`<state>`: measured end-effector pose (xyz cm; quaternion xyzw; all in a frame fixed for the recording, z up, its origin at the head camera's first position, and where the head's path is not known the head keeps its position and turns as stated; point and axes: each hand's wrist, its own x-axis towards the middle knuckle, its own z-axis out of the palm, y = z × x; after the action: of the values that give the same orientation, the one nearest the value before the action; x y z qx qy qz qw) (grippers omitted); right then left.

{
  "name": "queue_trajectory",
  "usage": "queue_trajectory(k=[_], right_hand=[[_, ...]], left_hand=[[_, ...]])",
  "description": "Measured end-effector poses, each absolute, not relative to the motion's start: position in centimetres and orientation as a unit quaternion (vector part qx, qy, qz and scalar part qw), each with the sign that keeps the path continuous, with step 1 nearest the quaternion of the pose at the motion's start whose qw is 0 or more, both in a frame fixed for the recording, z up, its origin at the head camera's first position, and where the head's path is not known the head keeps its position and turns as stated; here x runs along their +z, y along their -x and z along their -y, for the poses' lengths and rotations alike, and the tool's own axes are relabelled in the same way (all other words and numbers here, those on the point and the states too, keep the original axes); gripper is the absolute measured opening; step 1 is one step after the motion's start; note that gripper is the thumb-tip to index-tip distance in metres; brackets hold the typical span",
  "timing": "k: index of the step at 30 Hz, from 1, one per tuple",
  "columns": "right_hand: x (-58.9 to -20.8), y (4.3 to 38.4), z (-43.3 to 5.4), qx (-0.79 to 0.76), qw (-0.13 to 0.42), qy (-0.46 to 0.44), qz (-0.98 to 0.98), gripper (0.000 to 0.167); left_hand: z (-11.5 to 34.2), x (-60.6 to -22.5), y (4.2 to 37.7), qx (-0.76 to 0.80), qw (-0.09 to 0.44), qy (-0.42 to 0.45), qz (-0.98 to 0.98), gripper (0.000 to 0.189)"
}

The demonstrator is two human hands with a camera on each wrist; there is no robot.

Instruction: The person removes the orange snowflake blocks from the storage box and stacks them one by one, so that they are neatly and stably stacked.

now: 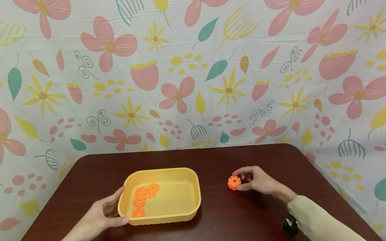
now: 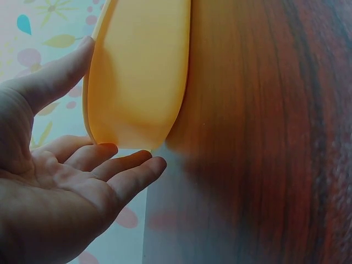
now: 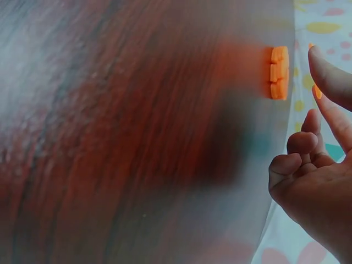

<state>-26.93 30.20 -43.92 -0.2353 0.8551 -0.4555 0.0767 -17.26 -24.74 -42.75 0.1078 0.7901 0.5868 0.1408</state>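
Observation:
In the head view, a yellow plastic bin (image 1: 167,219) sits on the table left of centre. My left hand (image 1: 98,216) holds its left end, thumb at the front corner and fingers along the end wall; the left wrist view shows fingertips at the rim. Several orange flower-shaped discs (image 1: 139,201) with notched edges lie in its left part. To the right, my right hand (image 1: 256,181) pinches an orange notched disc (image 3: 317,92) between thumb and index finger. Just below it, a short stack of like discs (image 3: 279,72) stands on the table.
The dark brown table (image 1: 218,232) has rounded far corners. Behind it hangs a white cloth (image 1: 192,109) printed with flowers and leaves. A black band (image 1: 290,224) is worn at the right sleeve.

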Motion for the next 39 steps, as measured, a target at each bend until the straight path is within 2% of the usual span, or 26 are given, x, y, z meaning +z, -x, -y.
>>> queue_trajectory(k=[39], right_hand=[[-45.3,27.4,-30.4,-0.423,0.071,0.227,-0.874,0.039]], left_hand=[[24.8,-42.7,17.2,0.587,0.145,-0.108,-0.789,0.101]])
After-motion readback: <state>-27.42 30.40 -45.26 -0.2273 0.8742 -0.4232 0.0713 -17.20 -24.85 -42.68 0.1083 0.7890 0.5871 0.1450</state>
